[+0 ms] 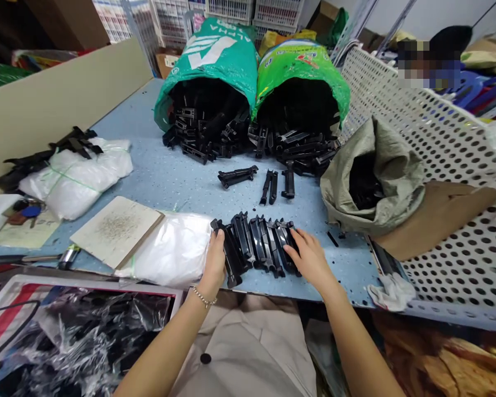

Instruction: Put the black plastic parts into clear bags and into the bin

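A row of several black plastic parts (pixel 267 245), long and narrow with clip-like ends, lies side by side near the table's front edge. At its left end my left hand (pixel 215 259) is closed on the outermost black plastic part (pixel 231 256), which is slightly tilted; some of its fingers are hidden. My right hand (pixel 312 256) touches the row's right end, thumb and fingers apart on the last parts. Just left of the row lies a stack of clear plastic bags (pixel 169 248). Beyond it are a few loose black parts (pixel 237 175).
A teal sack (pixel 215 55) and a green sack (pixel 301 66) spill black parts at the back. A grey-green woven bag (pixel 397 160) stands right, before a perforated white panel (pixel 450 138). A board (pixel 118 226) rests on the left. Below is a bin of plastic-wrapped items (pixel 95 325).
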Available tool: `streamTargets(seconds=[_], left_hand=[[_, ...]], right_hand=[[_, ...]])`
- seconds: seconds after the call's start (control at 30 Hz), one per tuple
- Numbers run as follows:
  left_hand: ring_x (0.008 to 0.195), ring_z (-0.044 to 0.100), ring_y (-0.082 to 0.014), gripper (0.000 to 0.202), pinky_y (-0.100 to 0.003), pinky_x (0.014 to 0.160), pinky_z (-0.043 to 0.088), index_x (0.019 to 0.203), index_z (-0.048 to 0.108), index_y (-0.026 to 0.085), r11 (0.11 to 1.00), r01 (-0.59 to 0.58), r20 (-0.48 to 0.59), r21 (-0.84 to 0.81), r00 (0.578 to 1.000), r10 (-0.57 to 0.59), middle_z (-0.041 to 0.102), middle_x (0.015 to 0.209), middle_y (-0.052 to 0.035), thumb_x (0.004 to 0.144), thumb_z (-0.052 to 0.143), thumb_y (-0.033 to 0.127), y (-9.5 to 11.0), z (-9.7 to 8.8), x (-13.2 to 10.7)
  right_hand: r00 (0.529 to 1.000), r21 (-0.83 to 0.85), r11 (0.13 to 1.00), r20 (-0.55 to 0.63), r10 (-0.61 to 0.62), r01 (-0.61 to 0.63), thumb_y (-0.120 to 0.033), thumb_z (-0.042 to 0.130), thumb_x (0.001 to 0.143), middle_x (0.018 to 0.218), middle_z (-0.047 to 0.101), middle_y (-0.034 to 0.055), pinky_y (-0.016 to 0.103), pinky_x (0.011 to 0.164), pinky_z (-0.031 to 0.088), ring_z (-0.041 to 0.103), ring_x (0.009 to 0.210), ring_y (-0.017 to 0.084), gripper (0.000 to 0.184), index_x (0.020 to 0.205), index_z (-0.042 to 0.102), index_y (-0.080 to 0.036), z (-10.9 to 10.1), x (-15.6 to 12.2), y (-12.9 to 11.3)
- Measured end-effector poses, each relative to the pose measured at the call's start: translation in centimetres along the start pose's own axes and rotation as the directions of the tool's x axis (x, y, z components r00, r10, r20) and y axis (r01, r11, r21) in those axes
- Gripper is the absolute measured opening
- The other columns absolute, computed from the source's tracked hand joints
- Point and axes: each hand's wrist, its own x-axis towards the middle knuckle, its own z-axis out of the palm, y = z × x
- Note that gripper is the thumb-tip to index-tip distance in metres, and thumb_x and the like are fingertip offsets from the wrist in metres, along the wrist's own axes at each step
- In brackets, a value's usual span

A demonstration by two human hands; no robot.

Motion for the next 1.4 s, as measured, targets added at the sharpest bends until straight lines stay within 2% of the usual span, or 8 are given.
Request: streamTargets(seconds=[0.1,0.17,0.33,0.43,0.57,0.87,1.17,1.4], left_hand=[[0.107,0.060,-0.0212,0.056,-0.034,0.090,0.049,0.125,0.047,0.023,0.999,0.008,-0.108,-0.037,0.994,-0.012,0.064,0.111,-0.0082,0.088,0.039,0.063,0.8,-0.3,-1.2],[0.113,0.057,-0.0215,0.056,-0.033,0.093,0.047,0.128,0.043,0.024,1.000,-0.021,-0.135,0.001,0.991,0.021,0.061,0.117,-0.0079,0.089,0.037,0.063,1.6,-0.7,-2.3],[0.119,0.050,-0.0239,0.057,-0.039,0.099,0.042,0.140,0.028,0.022,0.954,-0.167,-0.018,0.251,0.984,0.177,0.049,0.131,-0.0122,0.093,0.037,0.053,2.9,-3.3,-4.3],[0.115,0.049,-0.0302,0.054,-0.047,0.097,0.041,0.131,0.040,0.015,0.745,-0.298,0.035,0.596,0.937,0.347,0.048,0.126,-0.0173,0.087,0.052,0.046,2.4,-6.7,-4.4],[0.097,0.054,-0.0325,0.018,-0.051,0.091,0.041,0.086,0.060,0.018,0.447,-0.357,0.181,0.820,0.903,0.390,0.059,0.095,-0.0142,0.086,0.053,0.034,1.8,-10.7,-3.3],[0.056,0.051,-0.0137,0.022,-0.026,0.056,0.038,0.065,0.057,0.020,0.889,-0.066,0.025,0.453,0.998,0.061,0.057,0.061,0.0020,0.069,0.069,0.038,3.2,-13.6,-0.4],[0.054,0.049,-0.0095,0.034,-0.021,0.053,0.037,0.068,0.046,0.020,0.944,-0.059,-0.012,0.323,0.998,0.067,0.054,0.059,0.0071,0.057,0.076,0.029,2.7,-13.5,-0.5],[0.062,0.058,-0.0141,0.014,-0.027,0.061,0.046,0.069,0.049,0.019,0.953,-0.131,0.032,0.275,0.991,0.127,0.061,0.067,0.0011,0.072,0.062,0.023,3.1,-14.1,-1.0]], right_hand=[[0.996,0.211,0.974,0.014,-0.087,0.082,-0.045,0.049,0.090,0.133,0.051,0.0168,0.055,0.099,0.039,0.045,0.124,0.035,0.050,0.135,0.048,-0.023,-1.0,-0.5,-4.1],[0.969,0.445,0.892,0.178,-0.173,0.077,-0.041,0.058,0.086,0.132,0.054,0.0143,0.048,0.092,0.047,0.055,0.114,0.030,0.060,0.140,0.040,-0.025,-0.6,-1.8,-7.5],[0.881,0.695,0.678,0.449,-0.147,-0.241,-0.031,0.068,0.075,0.104,0.069,0.0072,0.040,0.081,0.052,0.065,0.090,0.024,0.044,0.118,0.059,-0.021,2.6,-3.5,-11.6],[0.850,0.789,0.462,0.511,-0.130,-0.404,-0.035,0.071,0.074,0.101,0.069,0.0064,0.037,0.080,0.052,0.065,0.089,0.022,0.041,0.111,0.062,-0.019,3.6,-3.2,-11.0],[0.818,0.817,0.267,0.558,-0.138,-0.512,-0.042,0.074,0.072,0.097,0.070,0.0067,0.036,0.080,0.052,0.065,0.086,0.021,0.041,0.104,0.065,-0.019,4.1,-3.0,-10.7],[0.754,0.781,0.035,0.612,-0.237,-0.623,-0.038,0.070,0.074,0.111,0.069,0.0082,0.031,0.078,0.049,0.066,0.089,0.020,0.036,0.105,0.066,-0.020,4.0,-2.5,-13.5],[0.728,0.728,-0.127,0.623,-0.287,-0.674,-0.032,0.071,0.073,0.112,0.069,0.0111,0.024,0.066,0.047,0.066,0.082,0.016,0.033,0.101,0.069,-0.015,6.2,0.2,-16.9],[0.729,0.727,-0.133,0.623,-0.285,-0.673,-0.031,0.071,0.073,0.104,0.071,0.0089,0.024,0.064,0.047,0.066,0.078,0.016,0.030,0.098,0.068,-0.016,7.2,0.7,-17.7]])
